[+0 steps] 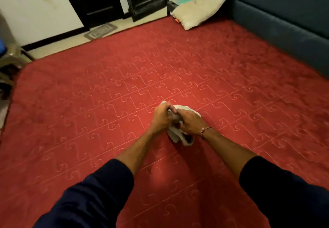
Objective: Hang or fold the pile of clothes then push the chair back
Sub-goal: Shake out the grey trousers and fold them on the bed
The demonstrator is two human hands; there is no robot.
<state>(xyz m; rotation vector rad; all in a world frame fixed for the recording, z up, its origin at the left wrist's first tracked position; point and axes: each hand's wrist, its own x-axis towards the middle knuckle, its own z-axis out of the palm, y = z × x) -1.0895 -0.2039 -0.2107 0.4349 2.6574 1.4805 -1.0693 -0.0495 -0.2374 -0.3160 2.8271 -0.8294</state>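
left hand (162, 116): fingers curled tight on the white cloth (179, 135)
right hand (189, 123): same, clamped on it, red thread on wrist
cloth: bunched up btwn both hands, mid red bedspread (89, 112), low end touching it
pillow (203, 3): far corner by blue headboard (284, 19)
writing/labels: can't make out any
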